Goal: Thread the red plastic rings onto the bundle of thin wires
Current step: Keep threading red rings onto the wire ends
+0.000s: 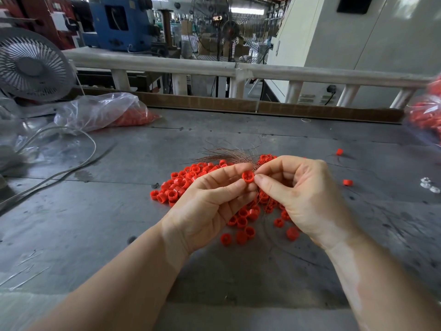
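Grey metal worktable (100,211), scuffed and stained, lying under even daylight. White railing (181,66) running across behind its far edge, above a brown board (238,106). Small white desk fan (32,65) sitting at far left beside crumpled clear plastic bags (95,111). Blue machine (119,22) and black pedestal fan (229,29) standing beyond the railing; pale cabinet (358,44) rising at right.
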Motion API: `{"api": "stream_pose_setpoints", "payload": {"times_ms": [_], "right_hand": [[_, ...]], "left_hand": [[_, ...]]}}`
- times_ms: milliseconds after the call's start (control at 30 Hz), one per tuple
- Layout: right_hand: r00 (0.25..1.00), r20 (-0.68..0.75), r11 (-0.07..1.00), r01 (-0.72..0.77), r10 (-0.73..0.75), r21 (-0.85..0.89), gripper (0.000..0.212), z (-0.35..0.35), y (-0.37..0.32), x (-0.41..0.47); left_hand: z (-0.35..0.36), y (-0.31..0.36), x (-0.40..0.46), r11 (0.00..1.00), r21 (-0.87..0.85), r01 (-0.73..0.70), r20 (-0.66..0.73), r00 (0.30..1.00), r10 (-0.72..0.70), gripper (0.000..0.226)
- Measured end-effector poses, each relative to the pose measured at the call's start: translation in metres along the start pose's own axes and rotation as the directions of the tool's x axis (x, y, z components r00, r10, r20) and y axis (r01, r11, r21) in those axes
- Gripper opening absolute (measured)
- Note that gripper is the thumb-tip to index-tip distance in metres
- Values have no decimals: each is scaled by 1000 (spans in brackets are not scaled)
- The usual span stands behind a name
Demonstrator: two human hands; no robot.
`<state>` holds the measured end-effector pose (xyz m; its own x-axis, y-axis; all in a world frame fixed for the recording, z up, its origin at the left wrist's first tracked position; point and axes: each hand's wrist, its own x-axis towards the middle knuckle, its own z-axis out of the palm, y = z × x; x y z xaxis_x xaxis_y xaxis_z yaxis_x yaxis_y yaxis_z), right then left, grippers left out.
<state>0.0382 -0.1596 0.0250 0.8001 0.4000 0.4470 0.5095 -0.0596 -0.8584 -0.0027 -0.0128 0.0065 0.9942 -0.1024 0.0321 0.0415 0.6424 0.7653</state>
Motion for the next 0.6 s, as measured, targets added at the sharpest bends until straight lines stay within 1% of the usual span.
{"api": "stream_pose_setpoints", "payload": {"times_ms": [233,467,600], "right_hand": [[1000,25,997,5,-3,-77,20,-3,-2,0],[999,37,982,45,-39,-181,19,-6,-2,0],[998,47,980,52,-43,-193,22,-6,-1,1]], "left_hand": [[0,2,-1,999,35,25,-4,1000,-25,24],[0,4,-2,998,52,45,0,999,-45,24],[0,4,-2,997,52,55,-3,999,-55,24]]}}
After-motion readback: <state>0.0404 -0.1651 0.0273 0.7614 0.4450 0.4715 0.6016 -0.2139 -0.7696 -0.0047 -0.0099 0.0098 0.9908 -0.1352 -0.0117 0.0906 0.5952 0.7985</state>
